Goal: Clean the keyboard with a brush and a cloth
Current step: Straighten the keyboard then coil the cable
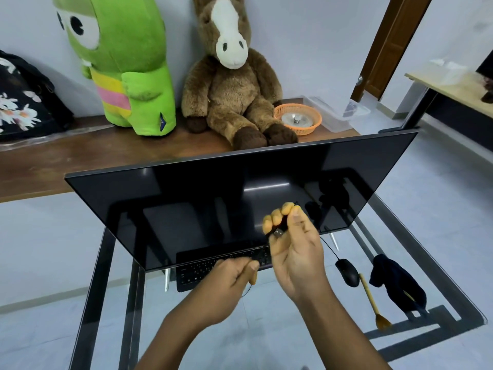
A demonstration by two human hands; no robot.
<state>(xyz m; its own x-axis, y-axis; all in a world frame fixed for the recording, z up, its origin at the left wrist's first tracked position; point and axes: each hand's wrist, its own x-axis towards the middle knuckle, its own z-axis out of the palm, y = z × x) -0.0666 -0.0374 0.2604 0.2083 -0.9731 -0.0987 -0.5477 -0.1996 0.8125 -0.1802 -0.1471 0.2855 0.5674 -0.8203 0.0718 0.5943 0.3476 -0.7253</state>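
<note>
A black keyboard (pixel 197 271) lies on the glass table (pixel 266 329), partly tucked under the tilted black monitor (pixel 213 204). My right hand (pixel 296 252) is raised in front of the screen, fingers closed on a small USB plug (pixel 278 232) with a thin black cable running from it. My left hand (pixel 226 284) hovers over the keyboard's right end, pinching that thin black cable. A wooden-handled brush (pixel 372 300) lies on the glass at the right, bristles toward me. A dark cloth (pixel 394 284) is crumpled beside it. Neither hand touches the brush or the cloth.
A black wired mouse (pixel 346 272) sits just left of the brush. Behind the monitor, a wooden bench (pixel 53 161) carries a green plush toy (pixel 125 65), a brown plush horse (pixel 232 84), an orange basket (pixel 298 118) and a clear plastic box (pixel 336 113).
</note>
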